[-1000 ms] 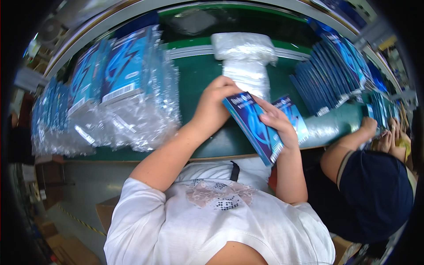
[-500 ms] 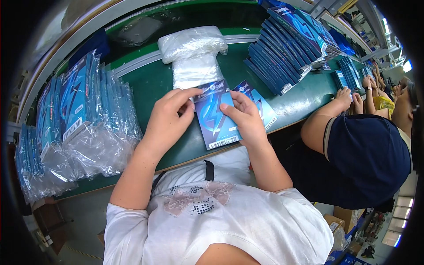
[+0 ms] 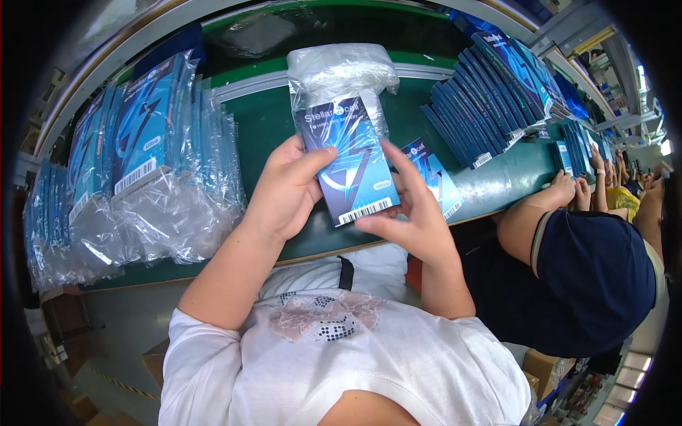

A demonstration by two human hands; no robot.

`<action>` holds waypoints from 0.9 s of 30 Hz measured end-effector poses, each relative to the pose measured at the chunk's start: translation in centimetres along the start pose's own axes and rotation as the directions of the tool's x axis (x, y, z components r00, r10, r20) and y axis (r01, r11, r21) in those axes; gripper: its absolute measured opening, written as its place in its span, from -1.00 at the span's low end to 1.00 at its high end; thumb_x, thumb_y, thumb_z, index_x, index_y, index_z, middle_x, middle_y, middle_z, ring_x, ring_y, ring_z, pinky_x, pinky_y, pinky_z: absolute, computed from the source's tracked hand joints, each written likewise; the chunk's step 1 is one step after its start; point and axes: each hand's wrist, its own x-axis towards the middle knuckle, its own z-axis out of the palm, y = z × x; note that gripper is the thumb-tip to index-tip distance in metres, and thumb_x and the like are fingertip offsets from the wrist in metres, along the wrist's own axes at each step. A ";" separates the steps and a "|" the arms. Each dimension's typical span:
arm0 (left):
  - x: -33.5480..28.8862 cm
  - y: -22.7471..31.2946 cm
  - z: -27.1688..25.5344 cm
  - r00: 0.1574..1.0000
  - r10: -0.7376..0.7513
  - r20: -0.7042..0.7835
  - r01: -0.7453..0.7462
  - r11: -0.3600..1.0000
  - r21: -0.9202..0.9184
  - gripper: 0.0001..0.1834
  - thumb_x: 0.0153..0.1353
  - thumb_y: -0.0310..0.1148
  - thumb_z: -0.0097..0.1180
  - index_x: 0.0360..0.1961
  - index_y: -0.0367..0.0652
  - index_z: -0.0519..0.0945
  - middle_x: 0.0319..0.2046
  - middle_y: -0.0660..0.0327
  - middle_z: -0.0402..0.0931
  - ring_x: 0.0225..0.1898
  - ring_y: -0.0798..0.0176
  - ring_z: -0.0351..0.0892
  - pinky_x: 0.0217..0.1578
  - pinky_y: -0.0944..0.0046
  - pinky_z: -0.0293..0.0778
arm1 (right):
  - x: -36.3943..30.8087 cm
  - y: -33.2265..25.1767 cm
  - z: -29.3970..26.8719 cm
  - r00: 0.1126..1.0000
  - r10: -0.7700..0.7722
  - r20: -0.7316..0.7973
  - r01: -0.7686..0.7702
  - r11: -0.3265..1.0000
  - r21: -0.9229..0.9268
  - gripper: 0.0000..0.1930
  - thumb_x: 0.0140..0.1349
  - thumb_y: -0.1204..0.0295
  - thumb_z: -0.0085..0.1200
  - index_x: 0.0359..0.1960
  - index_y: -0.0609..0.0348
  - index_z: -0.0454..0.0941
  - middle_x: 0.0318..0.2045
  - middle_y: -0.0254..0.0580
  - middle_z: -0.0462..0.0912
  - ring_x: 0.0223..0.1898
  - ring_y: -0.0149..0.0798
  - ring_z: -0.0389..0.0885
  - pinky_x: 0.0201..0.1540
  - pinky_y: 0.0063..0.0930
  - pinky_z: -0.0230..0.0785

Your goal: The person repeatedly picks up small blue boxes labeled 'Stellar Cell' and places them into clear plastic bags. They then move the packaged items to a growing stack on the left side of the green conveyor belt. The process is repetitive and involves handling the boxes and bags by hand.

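A flat blue battery box with a lightning design and a barcode along its lower edge is held upright over the bench. My left hand grips its left side, thumb across the front and the other fingers behind. Fingers apart, my right hand is at the box's right edge, its thumb near the lower right corner. Behind the box lies a stack of clear plastic bags; whether the box's top is inside a bag I cannot tell. A second blue box lies on the bench beyond my right hand.
Bagged blue boxes stand in rows at the left of the green bench. A tall leaning stack of blue boxes is at the back right. A co-worker in a dark shirt sits close on my right.
The box has moved up toward the plastic bags. My left thumb now presses on its front, while my right thumb has left the front and sits at the lower corner.
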 end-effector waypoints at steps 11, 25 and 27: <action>-3.2 0.0 2.7 0.956 -0.278 0.096 0.260 0.952 0.164 -0.55 0.30 -0.14 0.01 0.06 -0.26 0.39 -0.06 0.17 0.46 0.00 0.33 0.44 0.02 0.26 0.39 | -0.4 -3.9 0.3 0.628 -0.679 -0.380 0.603 0.734 -0.313 -0.83 0.07 0.74 -0.27 -0.55 0.25 0.34 -0.52 -0.18 0.38 -0.43 -0.38 0.31 -0.34 -0.60 0.17; -8.1 9.5 4.2 0.511 0.826 0.237 -0.679 0.218 0.701 -0.44 0.03 -0.50 0.02 0.13 -0.40 0.38 0.08 0.02 0.43 0.08 0.17 0.45 0.11 0.18 0.33 | -0.1 -4.8 2.8 0.725 -0.649 0.229 0.678 0.731 -0.076 -0.52 -0.05 0.53 0.17 -0.01 0.40 0.45 -0.13 0.13 0.50 -0.19 -0.06 0.53 -0.16 -0.31 0.39; -8.5 11.7 3.1 0.442 0.789 0.426 -0.477 -0.196 0.857 -0.47 0.04 -0.50 0.02 0.12 -0.39 0.40 0.09 0.02 0.43 0.12 0.16 0.43 0.15 0.15 0.29 | 0.0 -3.7 2.3 0.769 -0.602 0.215 0.629 0.772 -0.090 -0.54 -0.03 0.55 0.15 -0.02 0.40 0.45 -0.13 0.12 0.50 -0.20 -0.11 0.53 -0.18 -0.34 0.39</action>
